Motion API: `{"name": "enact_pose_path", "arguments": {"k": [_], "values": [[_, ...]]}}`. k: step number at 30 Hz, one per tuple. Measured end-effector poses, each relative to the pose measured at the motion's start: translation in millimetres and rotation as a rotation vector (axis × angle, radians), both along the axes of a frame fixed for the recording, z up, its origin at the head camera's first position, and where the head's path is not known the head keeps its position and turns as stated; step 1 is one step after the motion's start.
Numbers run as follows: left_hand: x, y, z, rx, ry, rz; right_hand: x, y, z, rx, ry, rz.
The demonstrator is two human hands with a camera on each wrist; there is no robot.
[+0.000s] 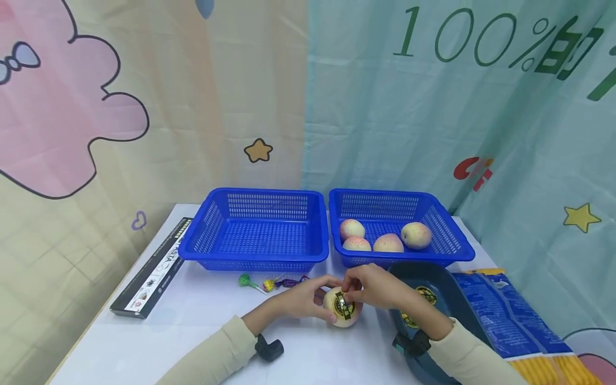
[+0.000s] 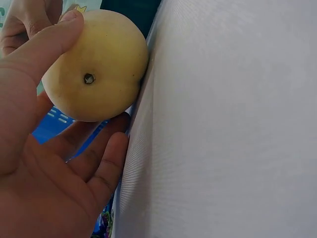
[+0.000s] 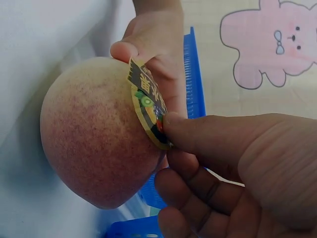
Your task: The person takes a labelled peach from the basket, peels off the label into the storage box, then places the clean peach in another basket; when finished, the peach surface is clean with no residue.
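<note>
Head view shows us the peach [image 1: 340,310] on the bench [image 1: 202,342], cupped by our left hand [image 1: 303,299], while our right hand [image 1: 372,286] pinches the sticker [image 1: 343,305] from its right side.

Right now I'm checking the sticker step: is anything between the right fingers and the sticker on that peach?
Nothing visible. The right hand already pinches the sticker at its edge, against the peach. The left hand holds the peach from the other side, over the white table.
</note>
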State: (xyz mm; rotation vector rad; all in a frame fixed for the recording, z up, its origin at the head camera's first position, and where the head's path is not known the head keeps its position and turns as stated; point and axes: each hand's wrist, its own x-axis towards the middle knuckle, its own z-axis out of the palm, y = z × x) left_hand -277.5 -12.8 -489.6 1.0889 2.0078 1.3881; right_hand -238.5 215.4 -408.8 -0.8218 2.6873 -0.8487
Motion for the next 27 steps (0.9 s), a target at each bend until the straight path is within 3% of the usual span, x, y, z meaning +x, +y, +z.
{"name": "enact_pose_path", "arguments": {"k": [5,9,14,17,23,27], "values": [[0.2,-0.1,-1.4,0.003,0.013,-0.003,3.9,3.1,0.3,-0.035,-0.010,0.017],[-0.1,-1.5,-1.4,0.012,0.012,0.001,8.1,16.8,13.0,-0.160,-0.098,0.075],[-1.1,-0.3,-4.7,0.024,0.003,-0.017,18.0,66.3,38.1,-0.295,-0.196,0.120],[-1.5,-0.2,-4.6,0.012,0.010,-0.009,24.2,102.2,44.2,-0.310,-0.202,0.073],[-4.4,-1.7,-3.5,0.003,0.027,-0.004,37.4,146.8,24.8,-0.255,-0.277,-0.064],[-4.8,-1.9,-5.7,0.000,0.030,-0.012,40.0,146.1,1.9,-0.173,-0.326,-0.027]]}}
